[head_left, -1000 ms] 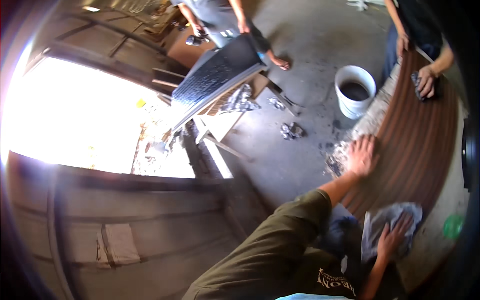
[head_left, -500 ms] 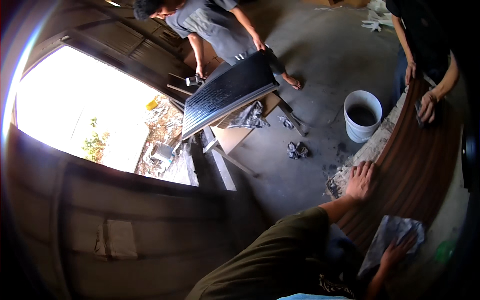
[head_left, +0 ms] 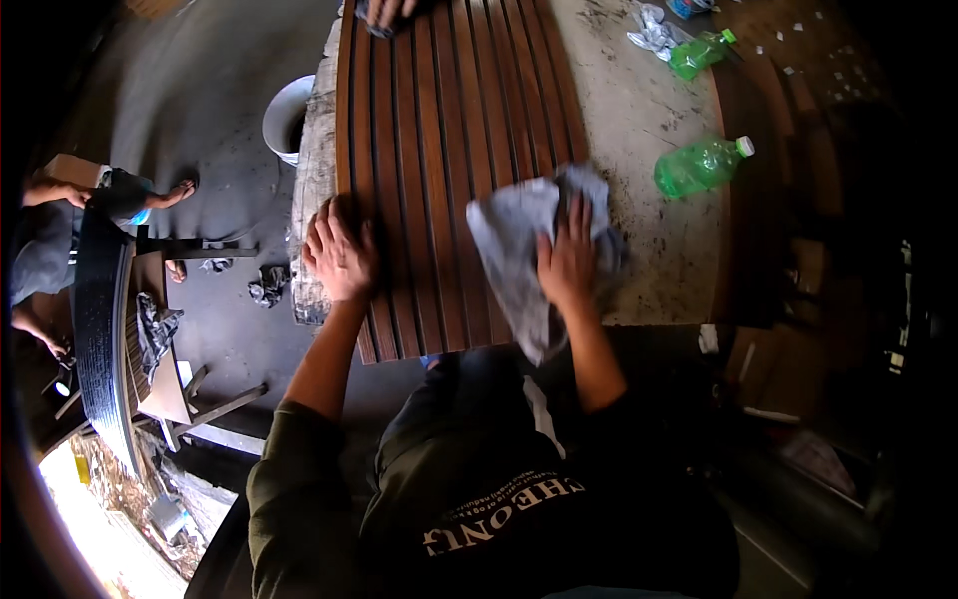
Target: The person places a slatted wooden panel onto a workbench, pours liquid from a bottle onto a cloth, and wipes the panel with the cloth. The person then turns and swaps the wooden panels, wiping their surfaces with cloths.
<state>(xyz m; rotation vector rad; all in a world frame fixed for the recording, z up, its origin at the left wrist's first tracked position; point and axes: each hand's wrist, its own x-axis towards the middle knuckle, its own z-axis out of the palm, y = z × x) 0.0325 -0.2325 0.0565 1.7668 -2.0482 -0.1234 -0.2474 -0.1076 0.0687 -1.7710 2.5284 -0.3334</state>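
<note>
A reddish-brown wooden panel with dark lengthwise grooves (head_left: 446, 130) lies on the worktable before me. My left hand (head_left: 341, 250) rests flat over its left edge, fingers stretched forward. On the panel's right edge a crumpled grey cloth (head_left: 514, 225) is spread, one corner hanging toward me past the near end. My right hand (head_left: 569, 255) lies on top of this cloth with its fingers extended, pressing it down rather than wrapping round it. At the panel's far end, a co-worker's hand (head_left: 387, 10) sits on a dark cloth or pad.
Right of the panel, two green bottles (head_left: 699, 168) lie on the worn tabletop (head_left: 649, 265), near a crumpled pale wrapper (head_left: 654, 32). A white bucket (head_left: 284, 120) stands on the floor beyond the left edge. At far left another person handles a dark panel (head_left: 100, 309) on a stand.
My view has swung right, bringing the grooved panel to the middle and the green bottles into sight. Left hand still on the panel's left edge, right hand still on the cloth.
</note>
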